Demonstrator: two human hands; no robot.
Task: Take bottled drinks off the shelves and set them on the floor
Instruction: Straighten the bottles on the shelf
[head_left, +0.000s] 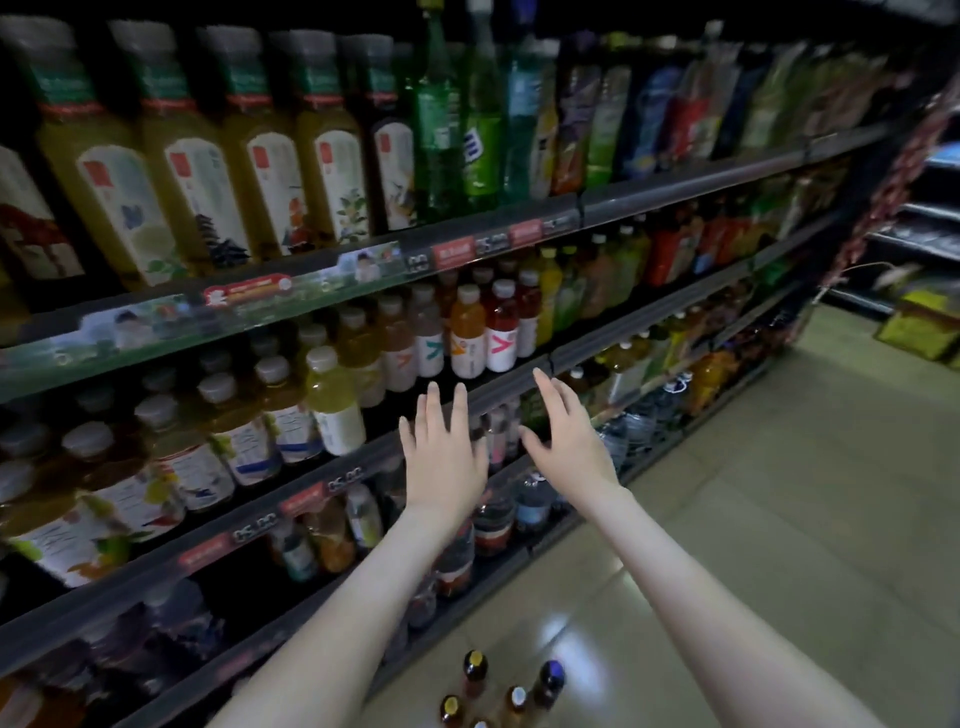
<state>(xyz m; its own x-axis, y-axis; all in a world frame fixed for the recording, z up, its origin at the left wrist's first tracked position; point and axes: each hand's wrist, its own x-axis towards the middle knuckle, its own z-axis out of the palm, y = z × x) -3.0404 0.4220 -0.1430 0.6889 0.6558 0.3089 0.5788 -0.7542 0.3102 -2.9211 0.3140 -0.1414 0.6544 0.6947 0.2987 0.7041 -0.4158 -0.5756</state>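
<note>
Rows of bottled drinks fill the dark shelves. Both my arms reach toward the middle shelf. My left hand is spread with straight fingers in front of the shelf edge and holds nothing. My right hand is beside it, fingers extended, also empty. Just beyond my fingertips stand small bottles with white caps: an orange one and a red one. A yellow drink bottle stands to their left. Several bottles stand upright on the floor below my arms.
Large yellow tea bottles and green soda bottles line the top shelf. Lower shelves hold dark bottles. The tiled aisle floor stretches to the right. Another rack and a yellow box stand at the far right.
</note>
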